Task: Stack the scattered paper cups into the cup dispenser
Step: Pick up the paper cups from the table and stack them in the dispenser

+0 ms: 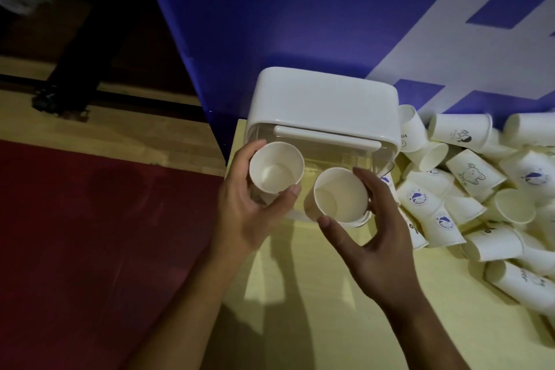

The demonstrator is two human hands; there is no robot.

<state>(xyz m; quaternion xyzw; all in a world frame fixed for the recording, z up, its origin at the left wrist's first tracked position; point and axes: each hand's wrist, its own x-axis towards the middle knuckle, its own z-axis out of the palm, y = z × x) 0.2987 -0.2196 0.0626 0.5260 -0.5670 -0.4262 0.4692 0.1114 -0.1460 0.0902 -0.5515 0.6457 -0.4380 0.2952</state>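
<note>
So nearest the camera, two bare forearms come up over the pale yellow surface (330, 294), and each ends in a hand with a cup in it. The left hand (246, 207) has its grip curled round a plain white paper cup (276, 170), thumb on the near side, fingers round the far side, mouth up so you look straight down into it. The right hand (381, 237) does the same with a second white paper cup (339, 195), thumb low by the near rim and fingers on the right wall. A few extra rims seem to peek out under it, so my guess is that it's a short nested stack rather than one cup, but I can't swear to it. The two cups are upright and just beside each other, not touching as far as I can tell. That makes sense if the plan is to drop one into the other before loading. Right behind them sits the white plastic cup dispenser with a clear front (324, 105). Its lid looks closed and I can't see any opening from here, so I'd say nothing goes in until that's sorted. Off to the right is a heap of loose white paper cups (468, 186), mostly tipped over, some with little blue logos, crowding up to the dispenser's right side, so most of the job looks still to do. Behind it all stands a blue and white panel (300, 9), and left of the surface there's red floor covering (90, 234).
</note>
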